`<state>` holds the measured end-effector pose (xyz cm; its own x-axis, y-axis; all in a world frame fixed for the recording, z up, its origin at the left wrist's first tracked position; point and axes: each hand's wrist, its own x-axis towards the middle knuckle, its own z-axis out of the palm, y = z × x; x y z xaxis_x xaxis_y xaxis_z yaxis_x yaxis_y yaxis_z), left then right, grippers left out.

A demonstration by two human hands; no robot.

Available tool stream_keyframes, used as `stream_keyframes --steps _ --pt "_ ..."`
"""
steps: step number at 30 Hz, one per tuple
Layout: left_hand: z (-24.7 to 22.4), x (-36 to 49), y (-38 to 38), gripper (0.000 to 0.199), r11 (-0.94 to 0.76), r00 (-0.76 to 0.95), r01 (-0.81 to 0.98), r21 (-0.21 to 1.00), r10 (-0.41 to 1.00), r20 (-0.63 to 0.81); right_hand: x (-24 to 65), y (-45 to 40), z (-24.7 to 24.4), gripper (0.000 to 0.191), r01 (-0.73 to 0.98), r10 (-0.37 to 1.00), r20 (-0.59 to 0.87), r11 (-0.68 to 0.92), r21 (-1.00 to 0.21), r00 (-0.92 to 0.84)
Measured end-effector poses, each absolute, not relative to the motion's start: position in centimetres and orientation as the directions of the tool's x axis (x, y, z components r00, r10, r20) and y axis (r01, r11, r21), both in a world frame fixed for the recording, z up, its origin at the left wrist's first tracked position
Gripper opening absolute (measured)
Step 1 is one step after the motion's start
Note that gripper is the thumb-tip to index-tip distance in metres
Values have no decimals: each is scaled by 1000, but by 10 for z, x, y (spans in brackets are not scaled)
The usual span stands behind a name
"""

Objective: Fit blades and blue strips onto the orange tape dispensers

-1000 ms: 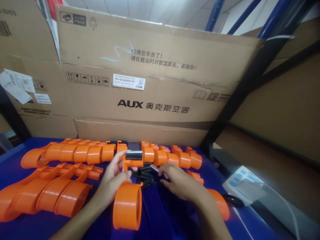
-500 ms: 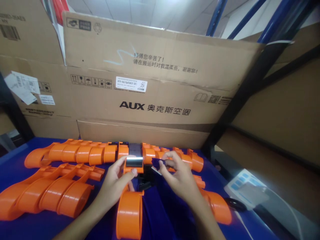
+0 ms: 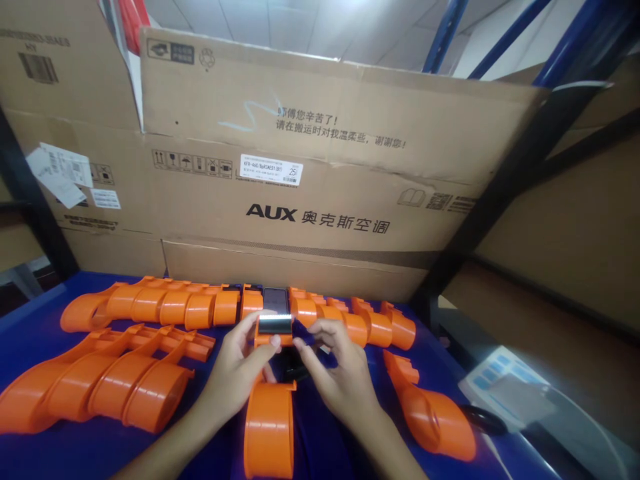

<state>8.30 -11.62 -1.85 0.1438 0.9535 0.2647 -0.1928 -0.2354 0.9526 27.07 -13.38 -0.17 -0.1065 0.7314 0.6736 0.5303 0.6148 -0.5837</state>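
Note:
My left hand (image 3: pixel 243 357) is closed around the upper end of an orange tape dispenser (image 3: pixel 270 430). A shiny toothed metal blade (image 3: pixel 275 325) faces me at its top, and its round orange hub hangs below. Close by on the right, my right hand (image 3: pixel 343 367) pinches a small dark blue piece (image 3: pixel 301 331) against the dispenser's right side. The fingertips partly hide that piece, so its kind is unclear. Black parts (image 3: pixel 293 365) lie behind and between the hands, partly covered.
Several orange dispensers line the back of the blue surface (image 3: pixel 220 400), with more at front left (image 3: pixel 155 393) and right (image 3: pixel 440 427). A dark phone-like slab (image 3: pixel 275 300) stands behind my hands. Cardboard boxes (image 3: pixel 320 180) wall the back; a blue-and-white packet (image 3: pixel 505 387) lies right.
My right hand has moved left, bringing the dark blue piece up to the dispenser's side. The left hand keeps its hold. The whole view has shifted slightly.

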Motion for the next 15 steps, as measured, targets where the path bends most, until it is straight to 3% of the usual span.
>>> stream_keyframes --steps 8,11,15 --pt "-21 84 -117 38 -237 143 -208 949 953 269 264 -132 -5 21 493 754 656 558 -667 34" --pt "-22 84 -117 48 -173 193 -229 958 957 218 268 -129 -6 21 530 737 676 573 -625 1" --pt "-25 84 -117 58 -109 224 -231 967 961 161 274 -126 -5 22 524 670 723 682 -510 -169"
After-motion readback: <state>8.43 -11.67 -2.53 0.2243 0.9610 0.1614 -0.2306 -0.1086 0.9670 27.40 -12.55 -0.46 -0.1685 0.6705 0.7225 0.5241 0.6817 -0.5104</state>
